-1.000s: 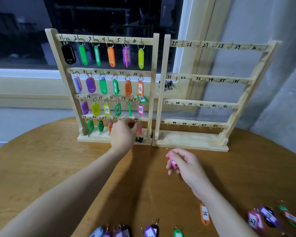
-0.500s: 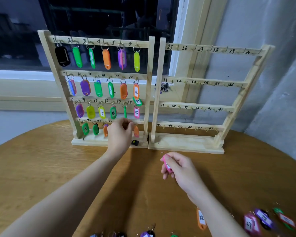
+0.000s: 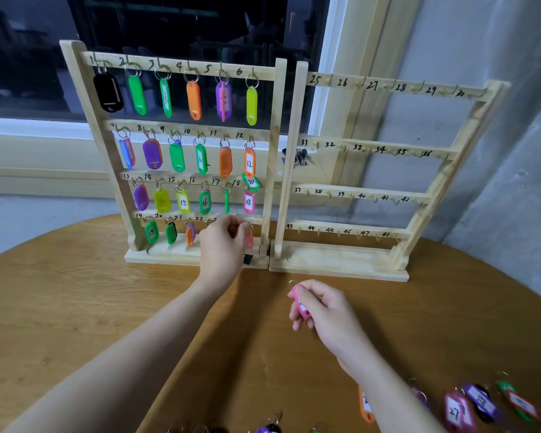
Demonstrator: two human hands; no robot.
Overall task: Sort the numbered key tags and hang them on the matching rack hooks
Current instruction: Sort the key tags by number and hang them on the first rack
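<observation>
Since a second ago the right hand [image 3: 320,307] has drifted slightly lower on the table side of the racks, its pink tag [image 3: 299,303] turned a little more upright, while the left hand [image 3: 224,245] has stayed at the bottom rail of the left rack [image 3: 277,151]. The left hand's fingertips pinch the ring of a salmon-pink tag [image 3: 249,239] hanging at the right end of that bottom rail, beside the rack's right post. The right hand curls its fingers and thumb round the pink tag, held above the wooden table [image 3: 75,307], in front of the gap between the two racks. The left rack carries coloured tags on hooks 1 through 22, with a green tag [image 3: 251,182] lying crooked above the tag marked 18. The right rack [image 3: 444,170], touching the left rack's base on its right, shows numbers 25 to 48 on bare hooks. More loose tags [image 3: 469,407] lie on the table, well to the right of and nearer than the left rack, one marked 27; others sit at the table's near edge.
</observation>
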